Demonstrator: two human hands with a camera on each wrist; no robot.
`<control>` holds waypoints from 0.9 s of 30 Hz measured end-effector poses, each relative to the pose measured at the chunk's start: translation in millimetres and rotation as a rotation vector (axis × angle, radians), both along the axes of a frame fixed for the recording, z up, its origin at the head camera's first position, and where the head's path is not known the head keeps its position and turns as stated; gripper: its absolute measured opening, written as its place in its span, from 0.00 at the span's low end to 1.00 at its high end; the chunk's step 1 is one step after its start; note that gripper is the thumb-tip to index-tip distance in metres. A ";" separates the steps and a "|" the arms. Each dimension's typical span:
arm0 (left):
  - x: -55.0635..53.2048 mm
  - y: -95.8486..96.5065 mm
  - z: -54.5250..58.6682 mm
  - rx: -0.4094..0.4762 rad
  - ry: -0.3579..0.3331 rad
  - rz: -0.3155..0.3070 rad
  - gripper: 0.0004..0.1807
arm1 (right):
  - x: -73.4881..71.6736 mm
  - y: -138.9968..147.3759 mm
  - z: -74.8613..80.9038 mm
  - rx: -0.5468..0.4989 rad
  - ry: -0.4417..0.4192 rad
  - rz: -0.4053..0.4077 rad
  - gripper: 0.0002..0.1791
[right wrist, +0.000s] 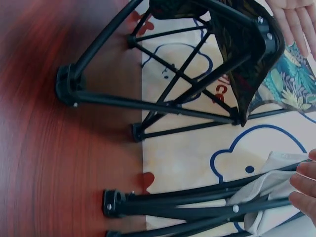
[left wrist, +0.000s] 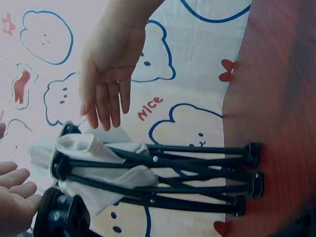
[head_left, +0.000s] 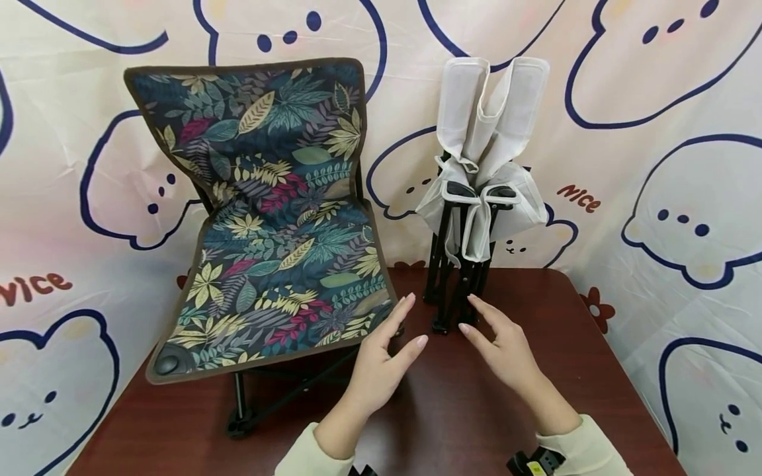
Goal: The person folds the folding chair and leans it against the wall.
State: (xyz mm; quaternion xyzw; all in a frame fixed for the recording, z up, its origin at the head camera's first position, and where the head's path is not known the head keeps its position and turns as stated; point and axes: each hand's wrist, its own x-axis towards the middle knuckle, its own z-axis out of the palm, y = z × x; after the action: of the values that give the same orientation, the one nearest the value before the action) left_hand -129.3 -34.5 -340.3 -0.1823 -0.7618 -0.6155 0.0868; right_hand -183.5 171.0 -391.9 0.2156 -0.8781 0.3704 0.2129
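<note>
A folding chair with leaf-patterned fabric stands unfolded on the left of the table. To its right a second folding chair, with white fabric and black legs, stands upright and folded together. My left hand is held with its fingers extended in front of the patterned seat's right corner; whether it touches the seat cannot be told. My right hand, fingers also extended, is just in front of the folded chair's legs. Neither hand holds anything. In the right wrist view the patterned chair's crossed black legs are spread.
The dark red wooden table bears both chairs. Close behind them hangs a pale cloth backdrop with blue bear outlines, which also closes in both sides. A small black device sits at the right wrist.
</note>
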 end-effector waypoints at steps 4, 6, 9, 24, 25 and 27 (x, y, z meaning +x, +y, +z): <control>-4.7 -10.2 -11.7 -0.029 0.005 0.036 0.28 | 1.7 -9.2 0.6 -0.013 0.019 0.047 0.26; -7.4 -14.7 -19.2 -0.039 0.018 0.048 0.28 | 2.4 -12.5 0.5 -0.012 0.030 0.061 0.26; -9.0 -20.0 -25.7 -0.041 0.027 0.059 0.28 | 3.6 -15.9 0.4 -0.008 0.042 0.070 0.26; -4.3 -52.5 -27.6 -0.125 0.015 0.166 0.28 | 10.5 -31.4 6.5 -0.006 0.117 0.131 0.28; -4.0 -54.9 -27.4 -0.141 0.004 0.171 0.28 | 10.5 -32.1 5.9 -0.010 0.122 0.133 0.28; -3.2 -59.2 -26.9 -0.166 -0.018 0.176 0.29 | 10.0 -33.8 4.9 -0.019 0.144 0.143 0.28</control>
State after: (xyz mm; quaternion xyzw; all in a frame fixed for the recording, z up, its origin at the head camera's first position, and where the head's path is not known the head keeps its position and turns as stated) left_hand -132.4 -93.7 -367.2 -0.1158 -0.8239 -0.5420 0.1183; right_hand -173.5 137.2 -387.0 0.3019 -0.8393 0.3764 0.2503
